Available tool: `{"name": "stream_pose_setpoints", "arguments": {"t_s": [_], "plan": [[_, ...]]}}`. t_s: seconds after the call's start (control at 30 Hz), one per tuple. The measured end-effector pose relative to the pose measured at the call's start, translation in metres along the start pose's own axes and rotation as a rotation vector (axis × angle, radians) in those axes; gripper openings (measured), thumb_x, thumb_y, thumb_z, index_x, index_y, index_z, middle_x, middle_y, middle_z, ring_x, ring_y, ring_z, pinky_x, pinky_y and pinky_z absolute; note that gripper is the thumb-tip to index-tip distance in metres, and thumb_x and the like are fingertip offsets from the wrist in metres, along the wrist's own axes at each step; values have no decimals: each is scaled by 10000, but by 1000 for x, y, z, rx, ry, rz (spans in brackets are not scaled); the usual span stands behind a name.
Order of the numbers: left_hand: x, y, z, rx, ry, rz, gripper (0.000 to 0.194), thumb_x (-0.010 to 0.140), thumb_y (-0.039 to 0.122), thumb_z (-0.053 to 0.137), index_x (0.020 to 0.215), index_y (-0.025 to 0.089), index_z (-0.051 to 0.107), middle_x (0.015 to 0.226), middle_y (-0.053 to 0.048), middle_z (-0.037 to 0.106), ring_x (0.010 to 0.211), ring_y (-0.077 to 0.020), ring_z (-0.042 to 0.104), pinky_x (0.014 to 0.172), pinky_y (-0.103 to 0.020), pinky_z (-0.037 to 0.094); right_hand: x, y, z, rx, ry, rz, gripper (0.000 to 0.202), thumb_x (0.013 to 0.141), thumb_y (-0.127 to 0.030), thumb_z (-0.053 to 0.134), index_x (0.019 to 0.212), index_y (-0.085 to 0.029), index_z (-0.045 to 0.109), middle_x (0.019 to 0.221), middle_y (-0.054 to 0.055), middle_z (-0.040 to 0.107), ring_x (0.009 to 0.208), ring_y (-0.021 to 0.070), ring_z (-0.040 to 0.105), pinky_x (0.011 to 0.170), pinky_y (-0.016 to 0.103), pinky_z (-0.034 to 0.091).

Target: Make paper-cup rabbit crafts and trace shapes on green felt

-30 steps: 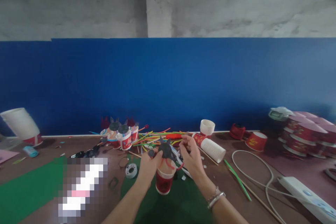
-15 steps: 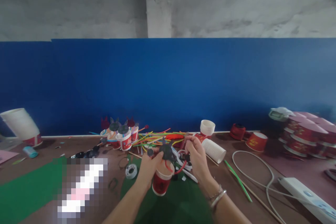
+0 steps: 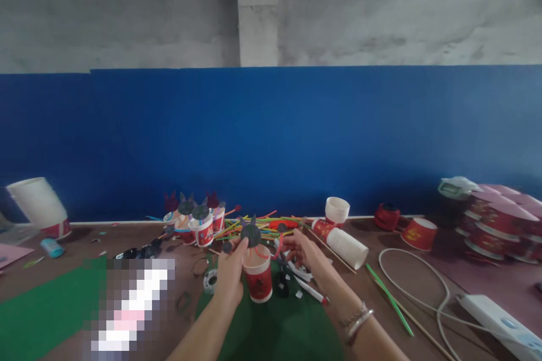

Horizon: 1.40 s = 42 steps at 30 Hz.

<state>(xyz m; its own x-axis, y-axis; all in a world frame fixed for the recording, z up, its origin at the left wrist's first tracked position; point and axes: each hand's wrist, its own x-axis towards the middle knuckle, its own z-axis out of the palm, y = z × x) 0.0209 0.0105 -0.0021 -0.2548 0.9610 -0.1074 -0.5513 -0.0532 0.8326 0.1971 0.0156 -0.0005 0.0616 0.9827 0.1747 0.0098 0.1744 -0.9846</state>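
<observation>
I'm watching the left hand (image 3: 231, 271) pinching the black eared disc (image 3: 251, 235) at the near-left rim of the red cup (image 3: 259, 285), the cup sitting between the two hands and just above or on the green sheet (image 3: 279, 327); which, I cannot tell. Handling, as I'm judging it: the paper rim is probably asking for a light pinch, since squeezing hard would be buckling it; the left thumb is best bracing the disc while any touch on the red stem (image 3: 277, 247) is going near its root, not pulling at the small black disc (image 3: 282, 228) on its tip. Poses: left forearm is reaching up from below, wrist fairly straight, thumb lying against the eared disc, a second small disc (image 3: 227, 247) showing by the knuckles. Right hand (image 3: 307, 251) is angling in from the other side, fingers loosely spread and curving toward the stem, gripping nothing I'm seeing; fingertip contact I cannot tell. Bracelets (image 3: 359, 324) are hanging at that wrist. A tape roll (image 3: 209, 280) is lying beside the left hand; a white marker (image 3: 311, 291) is lying just under the right.
</observation>
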Motion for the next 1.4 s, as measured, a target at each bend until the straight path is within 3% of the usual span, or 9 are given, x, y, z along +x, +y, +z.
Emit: {"name": "stream_pose_setpoints", "arguments": {"t_s": [0.1,0.27,0.43,0.6,0.7,0.87,1.13,1.4], "plan": [[0,-2,0,-13,7,35,344,519,320,794,764,151,621,639,-16,696,640,-210,673,676,-335,513,-8,-3,9,-125,-124,32,353,808,-480,503,756,-179,681,579,3,614,508,133,545,402,200,345],[-6,-7,3,5,-147,41,317,604,349,766,804,143,633,750,-51,717,779,-235,679,741,-336,508,-15,-1,22,-221,-105,-99,358,778,-487,556,578,-190,569,544,-34,533,381,88,447,377,216,330],[-11,2,5,-29,-325,21,424,673,402,727,1007,161,626,950,-91,710,893,-243,658,811,-344,491,-13,-2,22,81,-1,42,354,699,-535,634,688,-182,616,583,-5,573,523,159,574,520,283,489],[-8,0,-1,-11,-541,-61,666,566,363,814,1160,191,567,1107,-112,661,1023,-271,607,899,-366,450,-10,-6,17,370,35,69,346,676,-512,687,767,-182,634,668,15,627,637,173,623,649,297,520],[-6,-9,-5,32,-539,-99,755,505,324,849,1183,206,540,1130,-103,651,1072,-272,578,922,-372,427,-10,-7,16,433,72,70,331,676,-483,706,789,-178,647,710,20,648,672,168,628,682,285,518],[-2,-16,-9,173,-480,-90,691,548,337,828,1164,183,556,1099,-119,665,1029,-269,593,898,-368,424,-13,-14,17,404,48,92,344,613,-417,773,815,-155,678,705,20,675,631,147,614,653,262,502],[-8,-8,-7,200,-666,-115,541,548,351,822,1018,133,665,981,-123,694,922,-256,609,840,-347,432,-17,-20,19,459,-24,137,318,582,-344,804,801,-149,682,679,18,683,598,121,609,623,231,487],[-6,6,-10,335,-730,-80,622,498,343,835,1058,140,655,974,-95,692,933,-254,592,861,-347,417,-18,-19,17,388,-115,95,329,627,-361,781,852,-145,674,699,31,679,612,123,591,623,243,471]]}}
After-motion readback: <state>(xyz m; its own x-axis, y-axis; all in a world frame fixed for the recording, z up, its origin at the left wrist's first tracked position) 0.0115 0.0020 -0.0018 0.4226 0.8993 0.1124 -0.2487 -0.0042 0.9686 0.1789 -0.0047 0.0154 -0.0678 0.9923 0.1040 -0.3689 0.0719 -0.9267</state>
